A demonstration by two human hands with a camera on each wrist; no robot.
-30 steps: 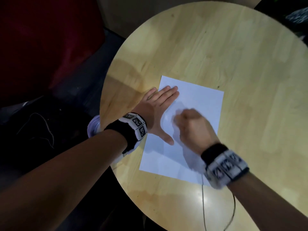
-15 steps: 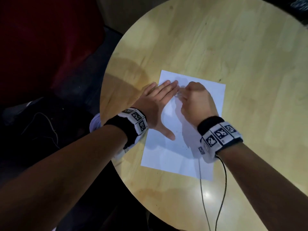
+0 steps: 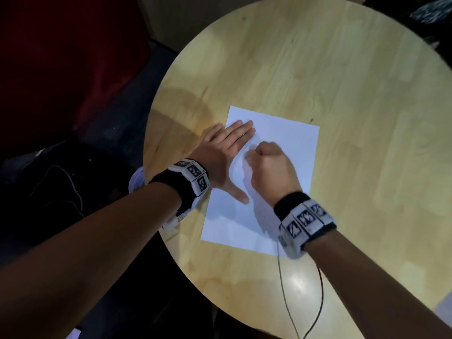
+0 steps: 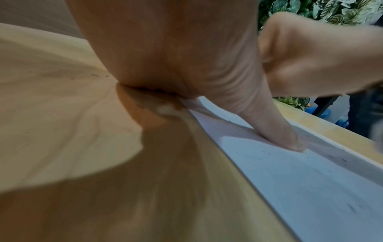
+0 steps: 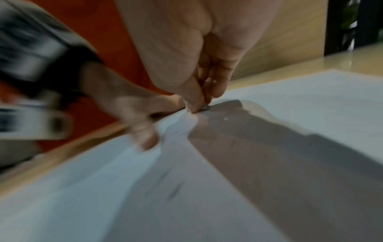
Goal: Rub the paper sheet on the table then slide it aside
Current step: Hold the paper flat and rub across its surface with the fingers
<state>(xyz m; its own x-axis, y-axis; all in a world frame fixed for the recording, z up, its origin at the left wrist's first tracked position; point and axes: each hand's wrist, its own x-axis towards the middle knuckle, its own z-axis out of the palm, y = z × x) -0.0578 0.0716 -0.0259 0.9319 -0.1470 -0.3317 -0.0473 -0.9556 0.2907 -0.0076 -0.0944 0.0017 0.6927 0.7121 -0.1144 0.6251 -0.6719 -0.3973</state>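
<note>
Left hand (image 3: pixel 226 152) flat, fingers spread, pinning white paper sheet (image 3: pixel 288 152) at frame centre; right hand (image 3: pixel 270 167) pinching small, possibly eraser-like object. Keep strokes short, pressure even.

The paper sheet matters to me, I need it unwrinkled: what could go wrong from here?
The paper sheet already ripples between the flat left hand and the rubbing right hand, so it may crease. Whatever small thing the right fingertips pinch is too blurred to name; it might scuff it.
</note>
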